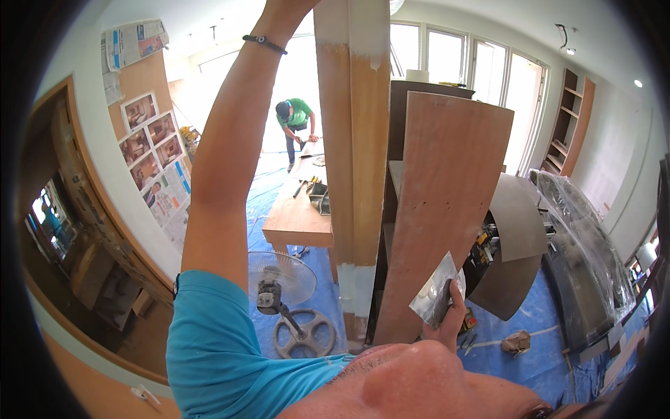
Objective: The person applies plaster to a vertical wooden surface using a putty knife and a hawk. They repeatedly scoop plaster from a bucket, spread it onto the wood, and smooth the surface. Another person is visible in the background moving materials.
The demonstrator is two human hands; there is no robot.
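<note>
The left hand reaches high; the right hand grips low.

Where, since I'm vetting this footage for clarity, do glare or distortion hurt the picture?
Head view: glare whitens the background around the co-worker and the windows; the flat plate in the right hand seems to catch bright light; fisheye curvature bows the door frame at left; corners fall black.

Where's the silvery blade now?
The silvery blade is in the head view, right of centre, held in the right hand in front of the tall brown panel.
</note>
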